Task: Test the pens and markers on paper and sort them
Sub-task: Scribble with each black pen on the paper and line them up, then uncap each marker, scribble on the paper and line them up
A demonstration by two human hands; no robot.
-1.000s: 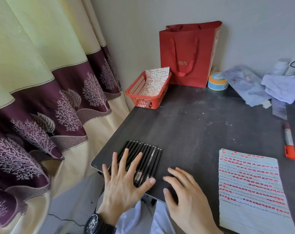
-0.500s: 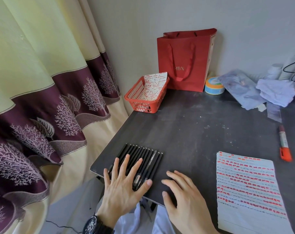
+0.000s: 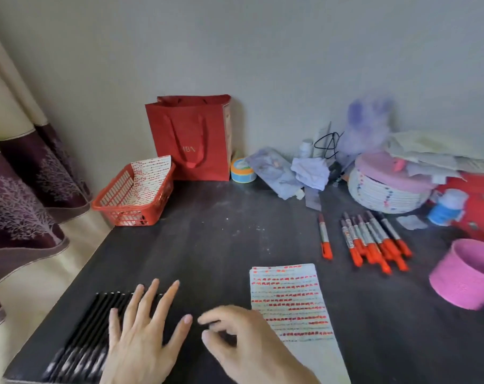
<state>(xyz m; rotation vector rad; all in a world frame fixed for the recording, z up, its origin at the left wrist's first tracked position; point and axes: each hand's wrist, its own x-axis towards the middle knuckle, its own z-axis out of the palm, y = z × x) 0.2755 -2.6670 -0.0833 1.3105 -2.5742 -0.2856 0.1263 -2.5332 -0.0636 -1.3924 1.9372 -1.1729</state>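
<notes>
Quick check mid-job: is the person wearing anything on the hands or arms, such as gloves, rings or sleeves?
The left hand and the right hand are both bare: no gloves, no rings that show, no markings. No sleeve is in view. The lower edge cuts off the left wrist, so anything worn there cannot be seen.

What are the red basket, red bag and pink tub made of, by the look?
Red basket: moulded plastic, judging by its lattice walls. Red bag: matte paper or card, with crisp folds and ribbon-like handles. Pink tub: probably plastic, matte and slightly grainy; blur leaves it open.
</notes>
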